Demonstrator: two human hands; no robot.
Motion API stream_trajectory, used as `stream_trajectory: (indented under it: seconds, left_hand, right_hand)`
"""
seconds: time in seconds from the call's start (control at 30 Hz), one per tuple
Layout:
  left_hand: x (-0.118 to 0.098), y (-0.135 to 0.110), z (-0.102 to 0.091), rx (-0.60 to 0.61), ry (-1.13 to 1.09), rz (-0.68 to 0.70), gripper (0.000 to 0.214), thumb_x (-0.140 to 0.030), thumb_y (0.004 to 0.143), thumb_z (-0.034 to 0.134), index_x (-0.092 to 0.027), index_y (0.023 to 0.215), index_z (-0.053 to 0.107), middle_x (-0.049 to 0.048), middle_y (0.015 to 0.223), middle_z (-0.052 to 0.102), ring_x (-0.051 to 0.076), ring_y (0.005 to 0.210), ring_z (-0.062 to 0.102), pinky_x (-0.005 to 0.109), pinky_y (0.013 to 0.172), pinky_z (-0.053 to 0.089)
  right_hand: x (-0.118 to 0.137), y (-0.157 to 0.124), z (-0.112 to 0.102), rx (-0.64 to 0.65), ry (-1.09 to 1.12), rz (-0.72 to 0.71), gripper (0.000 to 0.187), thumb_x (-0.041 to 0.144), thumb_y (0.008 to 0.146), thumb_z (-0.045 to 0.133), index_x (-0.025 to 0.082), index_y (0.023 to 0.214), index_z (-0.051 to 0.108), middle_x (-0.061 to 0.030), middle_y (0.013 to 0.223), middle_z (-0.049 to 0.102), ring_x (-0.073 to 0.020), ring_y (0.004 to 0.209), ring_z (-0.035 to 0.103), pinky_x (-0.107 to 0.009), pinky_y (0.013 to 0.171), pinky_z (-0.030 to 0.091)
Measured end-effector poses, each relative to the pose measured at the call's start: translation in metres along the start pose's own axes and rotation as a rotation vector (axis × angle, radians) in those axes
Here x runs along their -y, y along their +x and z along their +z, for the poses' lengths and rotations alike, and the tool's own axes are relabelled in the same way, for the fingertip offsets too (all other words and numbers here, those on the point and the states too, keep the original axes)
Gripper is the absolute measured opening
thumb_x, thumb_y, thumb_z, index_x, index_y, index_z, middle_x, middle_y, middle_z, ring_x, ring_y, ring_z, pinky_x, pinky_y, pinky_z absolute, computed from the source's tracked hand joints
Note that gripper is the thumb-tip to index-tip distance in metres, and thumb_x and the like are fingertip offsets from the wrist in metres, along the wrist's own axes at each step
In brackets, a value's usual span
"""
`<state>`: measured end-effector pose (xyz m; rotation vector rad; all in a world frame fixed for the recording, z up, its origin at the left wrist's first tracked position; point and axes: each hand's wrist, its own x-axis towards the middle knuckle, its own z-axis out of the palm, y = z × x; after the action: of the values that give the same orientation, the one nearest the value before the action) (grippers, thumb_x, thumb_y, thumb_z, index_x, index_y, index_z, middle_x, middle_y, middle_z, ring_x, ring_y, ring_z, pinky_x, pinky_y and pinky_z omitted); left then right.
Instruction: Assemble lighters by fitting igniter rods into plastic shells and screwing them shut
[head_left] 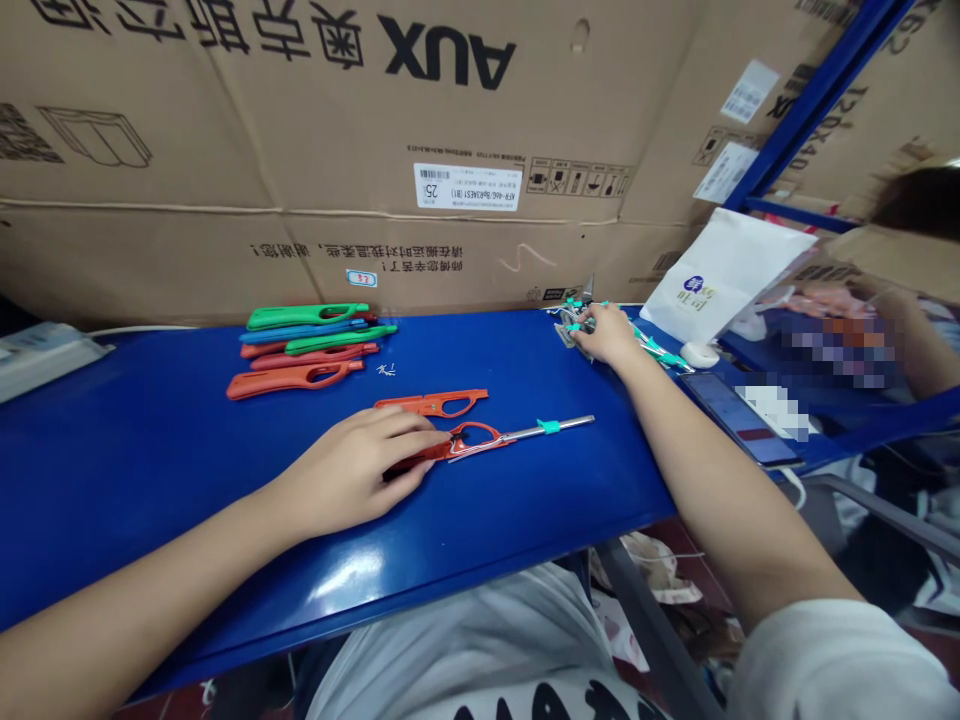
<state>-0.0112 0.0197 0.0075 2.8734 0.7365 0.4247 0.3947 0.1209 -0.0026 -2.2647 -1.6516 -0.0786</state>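
Observation:
My left hand [375, 468] is closed around the handle end of an orange lighter [480, 437] lying on the blue table. White wires run along its open shell, and a metal tube with a teal piece of tape [549, 427] points right. Just behind it lies an orange half shell [442, 402], close to my left fingers. At the back right, my right hand [611, 338] reaches into a pile of small metal parts [564, 333] with wires and teal bits. Its fingers are curled, and whatever is between them is hidden. Metal tubes with teal tape [660, 350] lie beside that hand.
Several green, blue, red and orange lighters [296, 380] are stacked at the back left, near tiny white pieces [385, 370]. A phone [739, 418] and a white bag [724, 275] are on the right. A large cardboard box [300, 170] stands along the table's back edge.

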Motion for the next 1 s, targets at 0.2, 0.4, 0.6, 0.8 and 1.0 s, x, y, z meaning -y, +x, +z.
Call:
stream_trajectory:
  seconds: [0.2, 0.4, 0.6, 0.8, 1.0]
  left_hand:
    - [-0.002, 0.001, -0.001, -0.007, -0.020, 0.004, 0.030, -0.027, 0.101, 0.050, -0.026, 0.125, 0.068, 0.0051, 0.123, 0.071, 0.023, 0.112, 0.066, 0.038, 0.098, 0.052]
    - [-0.003, 0.001, -0.001, -0.020, -0.030, -0.001, 0.029, -0.029, 0.102, 0.049, -0.027, 0.125, 0.067, 0.0047, 0.123, 0.071, 0.023, 0.113, 0.066, 0.038, 0.097, 0.052]
    - [-0.001, 0.001, -0.001, -0.026, -0.040, 0.012, 0.030, -0.027, 0.101, 0.051, -0.027, 0.126, 0.067, 0.0046, 0.122, 0.071, 0.023, 0.112, 0.066, 0.037, 0.097, 0.051]
    - [-0.001, 0.001, 0.000, -0.032, -0.040, 0.024, 0.030, -0.026, 0.101, 0.051, -0.027, 0.126, 0.067, 0.0050, 0.121, 0.071, 0.023, 0.110, 0.067, 0.037, 0.097, 0.052]
    - [-0.001, 0.000, -0.001, -0.021, -0.038, 0.020, 0.029, -0.026, 0.101, 0.050, -0.025, 0.124, 0.068, 0.0051, 0.119, 0.071, 0.022, 0.110, 0.066, 0.037, 0.096, 0.052]
  right_hand:
    - [-0.007, 0.005, 0.009, 0.022, 0.019, -0.043, 0.020, 0.028, 0.084, 0.066, 0.020, 0.103, 0.067, -0.0138, 0.115, 0.060, -0.0333, 0.114, 0.055, -0.047, 0.098, 0.045]
    - [-0.006, 0.005, 0.016, -0.009, 0.032, -0.060, 0.018, 0.026, 0.083, 0.066, 0.021, 0.101, 0.064, -0.0122, 0.113, 0.057, -0.0326, 0.114, 0.053, -0.047, 0.099, 0.045]
    - [0.001, -0.001, 0.012, -0.042, 0.010, -0.073, 0.015, 0.021, 0.083, 0.066, 0.020, 0.098, 0.065, -0.0143, 0.122, 0.052, -0.0360, 0.125, 0.047, -0.049, 0.103, 0.044]
    - [0.006, -0.004, 0.009, -0.025, -0.016, -0.128, 0.015, 0.018, 0.082, 0.064, 0.020, 0.096, 0.069, -0.0147, 0.124, 0.056, -0.0378, 0.125, 0.046, -0.054, 0.103, 0.043]
    - [0.006, -0.004, 0.016, -0.041, 0.001, -0.142, 0.013, 0.020, 0.080, 0.064, 0.020, 0.093, 0.069, -0.0160, 0.120, 0.060, -0.0391, 0.119, 0.050, -0.057, 0.097, 0.044]
